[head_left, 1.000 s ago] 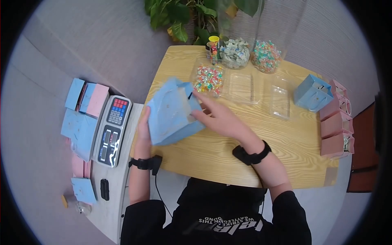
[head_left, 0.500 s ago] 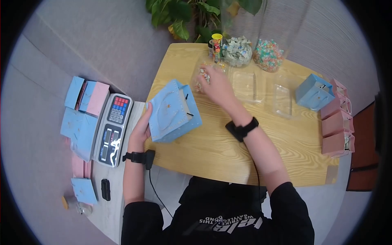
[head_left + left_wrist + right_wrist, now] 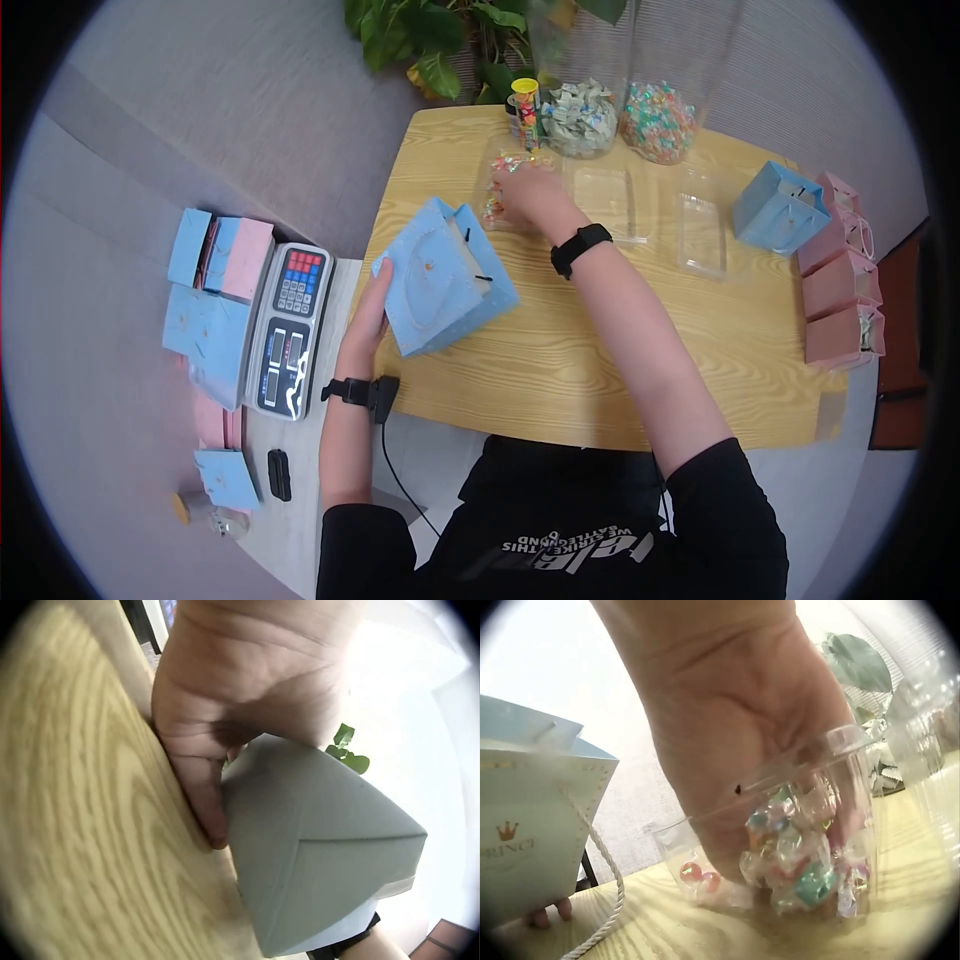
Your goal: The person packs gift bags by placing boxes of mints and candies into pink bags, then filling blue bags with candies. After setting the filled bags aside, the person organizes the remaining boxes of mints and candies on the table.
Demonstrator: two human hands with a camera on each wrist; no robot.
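My left hand point(image 3: 370, 305) grips a light blue paper gift bag point(image 3: 440, 285) by its left side, tilted over the table's left part. In the left wrist view the thumb lies along one side of the bag point(image 3: 322, 825), and its folded base faces the camera. My right hand point(image 3: 538, 195) reaches down into a clear plastic box of wrapped candies point(image 3: 494, 200) at the back left. In the right wrist view the candies point(image 3: 787, 851) and the clear box wall cover my fingertips; I cannot tell whether they hold any.
Two clear plastic trays point(image 3: 703, 225) lie right of the candy box. Behind stand tall jars of wrapped sweets point(image 3: 660, 120) and a yellow-capped tube point(image 3: 526, 115). Another blue bag point(image 3: 780, 210) and several pink bags point(image 3: 845, 290) line the right edge. A scale point(image 3: 288, 330) is at left.
My right hand has left the bag's opening and moved back into the candy box, now reaching deeper among the candies. My left hand still holds the bag, whose printed side has turned up.
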